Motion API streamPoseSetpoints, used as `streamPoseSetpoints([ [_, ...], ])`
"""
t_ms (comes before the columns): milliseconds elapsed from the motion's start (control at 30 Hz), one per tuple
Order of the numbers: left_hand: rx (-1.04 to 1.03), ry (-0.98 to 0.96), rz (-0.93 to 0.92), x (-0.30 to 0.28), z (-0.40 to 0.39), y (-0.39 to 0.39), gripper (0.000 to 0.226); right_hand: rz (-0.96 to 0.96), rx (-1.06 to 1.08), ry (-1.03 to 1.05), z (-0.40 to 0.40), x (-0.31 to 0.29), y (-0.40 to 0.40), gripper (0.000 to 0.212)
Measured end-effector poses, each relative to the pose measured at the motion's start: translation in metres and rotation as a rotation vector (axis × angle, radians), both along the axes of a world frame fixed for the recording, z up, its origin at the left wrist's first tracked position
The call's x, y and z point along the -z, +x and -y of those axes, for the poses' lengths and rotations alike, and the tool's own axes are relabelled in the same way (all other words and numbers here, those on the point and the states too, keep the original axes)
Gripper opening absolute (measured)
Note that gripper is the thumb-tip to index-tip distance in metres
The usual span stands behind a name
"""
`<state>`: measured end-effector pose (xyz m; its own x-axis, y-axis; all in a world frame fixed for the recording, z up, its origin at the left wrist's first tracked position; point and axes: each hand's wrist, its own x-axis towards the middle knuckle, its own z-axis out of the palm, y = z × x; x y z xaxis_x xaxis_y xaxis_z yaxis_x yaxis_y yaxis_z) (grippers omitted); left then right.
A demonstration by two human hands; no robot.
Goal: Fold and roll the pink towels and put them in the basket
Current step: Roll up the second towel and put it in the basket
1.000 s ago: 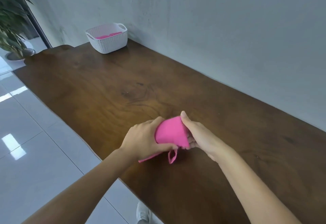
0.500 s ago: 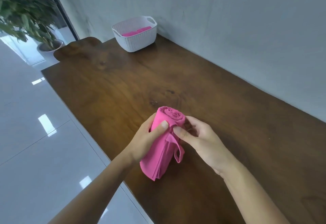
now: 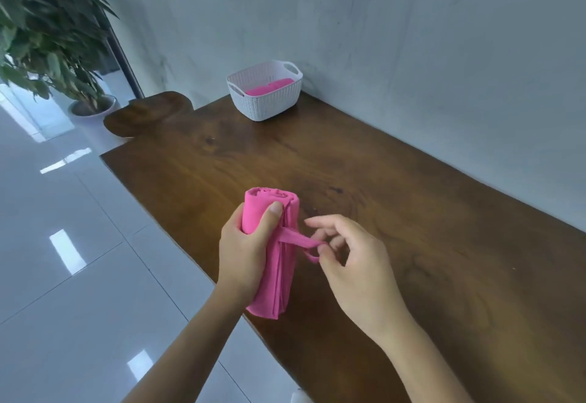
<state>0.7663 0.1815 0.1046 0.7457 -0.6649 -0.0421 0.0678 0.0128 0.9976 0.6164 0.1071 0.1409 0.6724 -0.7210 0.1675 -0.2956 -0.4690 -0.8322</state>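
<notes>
My left hand [image 3: 245, 249] grips a rolled pink towel [image 3: 273, 276] upright above the near edge of the wooden table [image 3: 364, 187]; the spiral end of the roll faces up. A thin pink hanging loop [image 3: 298, 239] sticks out from the roll's side, and my right hand [image 3: 352, 263] pinches it between thumb and fingers, pulling it to the right. A white woven basket [image 3: 264, 103] stands at the table's far end by the wall, with another pink towel [image 3: 269, 88] lying inside.
A grey wall runs along the table's right side. A potted plant [image 3: 47, 38] stands on the glossy tiled floor [image 3: 63, 260] at the far left. The table's left edge drops off to the floor beside my left arm.
The roll went from lying between both hands to standing upright in my left hand. My right hand let go of the roll and took hold of its loop, drawing it out sideways.
</notes>
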Motion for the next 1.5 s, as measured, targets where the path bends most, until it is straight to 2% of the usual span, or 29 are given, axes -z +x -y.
streamPoseSetpoints([
  [100, -0.028, 0.031, 0.083, -0.005, -0.019, 0.022, 0.061, -0.061, 0.051, -0.148, -0.026, -0.001, 0.022, 0.033],
  [200, -0.031, 0.041, 0.184, -0.012, -0.041, 0.047, 0.055, -0.105, 0.107, -0.21, -0.054, -0.001, 0.053, 0.021],
  [267, -0.027, 0.047, 0.248, -0.016, -0.056, 0.065, 0.058, -0.091, 0.146, -0.198, -0.067, 0.0, 0.073, 0.015],
  [467, -0.039, 0.086, 0.325, -0.023, -0.098, 0.12, 0.062, 0.013, 0.417, -0.278, -0.107, 0.001, 0.119, 0.021],
  [500, -0.043, 0.093, 0.335, -0.024, -0.106, 0.128, 0.064, 0.057, 0.463, -0.24, -0.112, 0.003, 0.124, 0.019],
  [567, -0.045, 0.113, 0.352, -0.025, -0.119, 0.143, 0.069, 0.174, 0.546, 0.008, -0.122, 0.002, 0.134, 0.006],
  [600, -0.042, 0.123, 0.361, -0.024, -0.125, 0.149, 0.069, 0.219, 0.582, 0.17, -0.127, 0.0, 0.139, 0.011],
  [667, -0.031, 0.14, 0.367, -0.024, -0.136, 0.159, 0.068, 0.303, 0.622, 0.495, -0.136, -0.001, 0.148, 0.036],
  [700, -0.024, 0.141, 0.36, -0.024, -0.141, 0.164, 0.067, 0.379, 0.62, 0.661, -0.142, -0.002, 0.153, 0.039],
  [800, -0.018, 0.145, 0.341, -0.022, -0.151, 0.178, 0.063, 0.643, 0.561, 1.059, -0.156, -0.006, 0.172, 0.026],
  [900, -0.002, 0.15, 0.335, -0.02, -0.157, 0.19, 0.067, 0.896, 0.51, 1.221, -0.161, -0.01, 0.188, 0.025],
  [967, 0.019, 0.167, 0.348, -0.017, -0.159, 0.195, 0.072, 1.024, 0.5, 1.218, -0.163, -0.011, 0.197, 0.033],
  [1033, 0.038, 0.18, 0.36, -0.014, -0.16, 0.199, 0.075, 1.072, 0.494, 1.169, -0.166, -0.01, 0.207, 0.038],
  [1100, 0.053, 0.19, 0.375, -0.011, -0.159, 0.205, 0.074, 1.019, 0.44, 1.085, -0.17, -0.006, 0.215, 0.047],
  [1200, 0.094, 0.206, 0.419, -0.006, -0.153, 0.214, 0.072, 0.863, 0.285, 0.96, -0.171, 0.001, 0.219, 0.074],
  [1233, 0.117, 0.217, 0.439, -0.005, -0.151, 0.216, 0.073, 0.804, 0.212, 0.934, -0.169, 0.003, 0.219, 0.07],
  [1300, 0.183, 0.233, 0.481, -0.003, -0.145, 0.22, 0.075, 0.646, 0.095, 0.827, -0.163, 0.002, 0.218, 0.029],
  [1333, 0.22, 0.238, 0.506, -0.001, -0.141, 0.222, 0.075, 0.565, 0.087, 0.764, -0.158, 0.0, 0.219, 0.015],
  [1367, 0.252, 0.236, 0.541, -0.001, -0.137, 0.225, 0.074, 0.495, 0.096, 0.703, -0.152, -0.003, 0.22, 0.015],
  [1467, 0.31, 0.162, 0.673, -0.004, -0.122, 0.233, 0.068, 0.337, 0.117, 0.595, -0.135, -0.008, 0.224, 0.036],
  [1500, 0.325, 0.113, 0.702, -0.006, -0.116, 0.234, 0.064, 0.287, 0.113, 0.57, -0.128, -0.008, 0.227, 0.035],
])
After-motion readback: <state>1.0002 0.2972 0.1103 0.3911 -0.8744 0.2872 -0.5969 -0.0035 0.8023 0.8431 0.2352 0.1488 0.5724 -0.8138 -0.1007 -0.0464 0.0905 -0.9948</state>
